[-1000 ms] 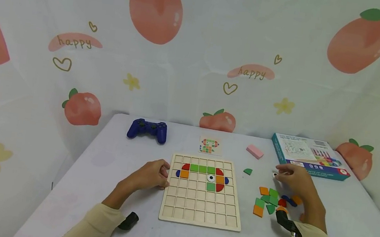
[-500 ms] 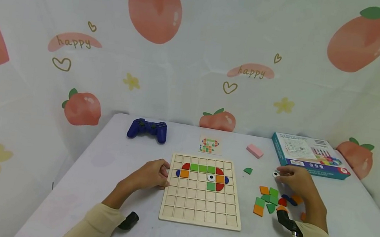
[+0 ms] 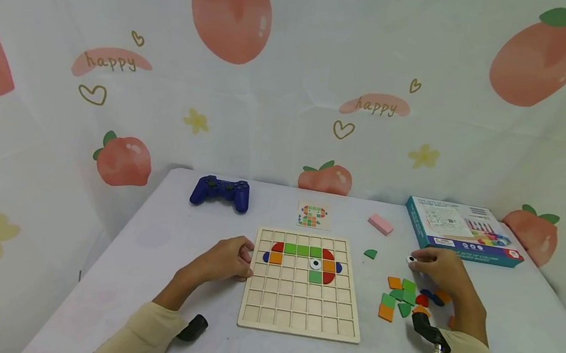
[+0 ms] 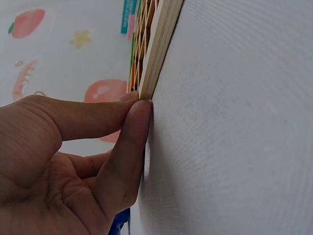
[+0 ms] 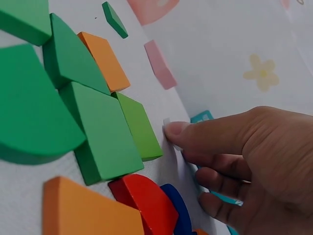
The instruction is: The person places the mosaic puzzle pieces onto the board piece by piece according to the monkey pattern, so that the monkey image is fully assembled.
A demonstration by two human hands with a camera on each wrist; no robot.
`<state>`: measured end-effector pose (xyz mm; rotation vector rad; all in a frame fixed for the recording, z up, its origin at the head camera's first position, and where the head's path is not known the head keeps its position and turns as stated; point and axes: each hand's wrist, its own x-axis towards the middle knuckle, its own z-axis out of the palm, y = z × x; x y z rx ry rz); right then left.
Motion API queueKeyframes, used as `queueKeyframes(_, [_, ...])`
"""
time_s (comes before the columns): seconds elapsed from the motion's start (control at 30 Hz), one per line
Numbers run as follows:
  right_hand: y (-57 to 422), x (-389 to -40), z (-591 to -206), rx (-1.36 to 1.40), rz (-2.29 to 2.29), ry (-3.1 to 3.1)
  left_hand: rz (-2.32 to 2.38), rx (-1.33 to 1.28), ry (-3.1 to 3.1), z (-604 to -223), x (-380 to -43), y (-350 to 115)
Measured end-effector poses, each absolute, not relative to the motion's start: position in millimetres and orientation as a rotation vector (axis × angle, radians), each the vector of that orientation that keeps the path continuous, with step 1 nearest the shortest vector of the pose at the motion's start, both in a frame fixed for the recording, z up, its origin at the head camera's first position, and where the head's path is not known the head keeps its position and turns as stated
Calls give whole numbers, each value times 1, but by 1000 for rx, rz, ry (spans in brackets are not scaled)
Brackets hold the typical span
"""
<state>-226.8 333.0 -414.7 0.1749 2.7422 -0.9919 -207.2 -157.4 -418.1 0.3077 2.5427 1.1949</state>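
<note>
My left hand point(image 3: 224, 259) pinches the left edge of a wooden grid board point(image 3: 301, 305), with thumb and index finger meeting at its rim point(image 4: 155, 63) in the left wrist view. Red, green, orange and blue pieces fill some upper cells, along with a round white eye piece point(image 3: 315, 264) with a black dot. Over at the right, my right hand point(image 3: 442, 269) holds a second eye piece point(image 3: 411, 259) between thumb and fingertips. Only a pale sliver of that piece point(image 5: 167, 122) shows in the right wrist view; the thumb covers most of it.
Loose green tiles point(image 3: 408, 297), orange tiles point(image 3: 386, 313) and a red piece point(image 3: 422, 300) lie near my right wrist. A green quarter-circle point(image 3: 370, 254), pink block point(image 3: 380, 224) and pattern card point(image 3: 314, 216) lie beyond. A box point(image 3: 467, 231) and blue game controller point(image 3: 220, 192) stand at the back.
The eye piece at my right fingertips, partly covered a second ago, came into fuller view as the fingers shifted slightly. My left hand stays at the board's edge.
</note>
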Motion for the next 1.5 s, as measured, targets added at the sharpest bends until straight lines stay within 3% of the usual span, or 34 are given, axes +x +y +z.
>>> queueKeyframes(0.4, [322,-229,-415,137,-966,2805,1212,317,2521,-417,-207,-158])
queueKeyframes(0.87, [261,-243,-413,-200,-1017,2903,1204,289,2530,-416,-206,-156])
queueKeyframes(1.5, [193,-244,-405,-426,-1090,2781,1232,266,2501,-416,-206,-155])
